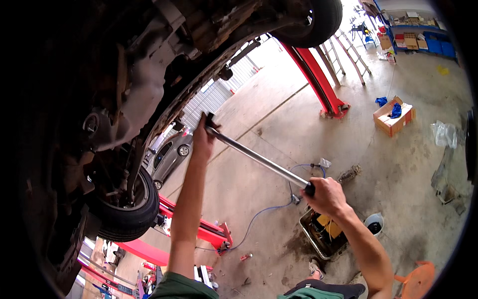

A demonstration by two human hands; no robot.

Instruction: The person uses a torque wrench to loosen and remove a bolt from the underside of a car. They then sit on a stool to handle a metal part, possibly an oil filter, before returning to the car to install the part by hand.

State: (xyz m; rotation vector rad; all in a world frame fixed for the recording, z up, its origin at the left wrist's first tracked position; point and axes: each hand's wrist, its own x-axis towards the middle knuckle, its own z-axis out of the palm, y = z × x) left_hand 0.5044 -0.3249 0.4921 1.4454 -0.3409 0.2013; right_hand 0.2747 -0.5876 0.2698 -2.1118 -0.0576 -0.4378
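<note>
A long chrome socket wrench (259, 158) slants across the middle of the view, held in both hands. My left hand (202, 137), raised at the end of a stretched arm, is closed around its far end, where a black head (209, 118) sticks out past the fingers. Lower and to the right, my right hand (326, 196) grips the black handle end. The dark underside of a raised car (157, 82) fills the upper left, with one wheel (132, 212) below and another wheel (318, 22) at the top. The wrench appears apart from the car.
A red lift post (313, 79) stands beyond, near a ladder (351, 57). On the floor are a cardboard box (386, 122), a blue hose (264, 211), a drain tray (304, 230) and a white bucket (380, 219). An orange stool (418, 282) is lower right.
</note>
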